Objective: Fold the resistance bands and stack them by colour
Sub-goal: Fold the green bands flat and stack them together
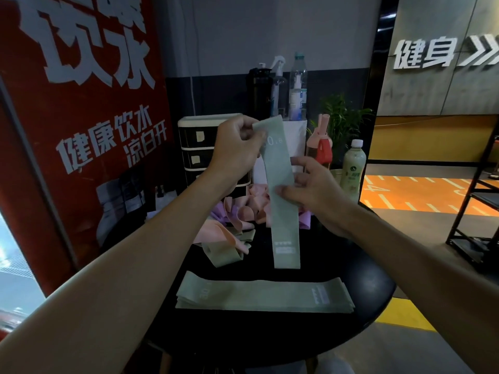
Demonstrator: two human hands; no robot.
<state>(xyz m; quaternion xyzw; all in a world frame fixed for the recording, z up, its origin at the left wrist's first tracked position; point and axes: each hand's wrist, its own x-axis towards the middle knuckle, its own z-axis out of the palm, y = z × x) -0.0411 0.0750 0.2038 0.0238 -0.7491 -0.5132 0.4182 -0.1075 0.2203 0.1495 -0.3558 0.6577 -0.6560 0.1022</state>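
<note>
I hold a green resistance band hanging upright above the round black table. My left hand pinches its top end. Lower down, my right hand grips its middle from the right side. A flat stack of green bands lies crosswise on the table's near part. Behind it sits a loose green band, with a heap of unfolded pink bands and purple bands further back.
At the table's back stand a small black-and-white drawer unit, a black flask, spray bottles, a pink bottle and a green drink bottle. A red poster stands to the left, a black metal rack to the right.
</note>
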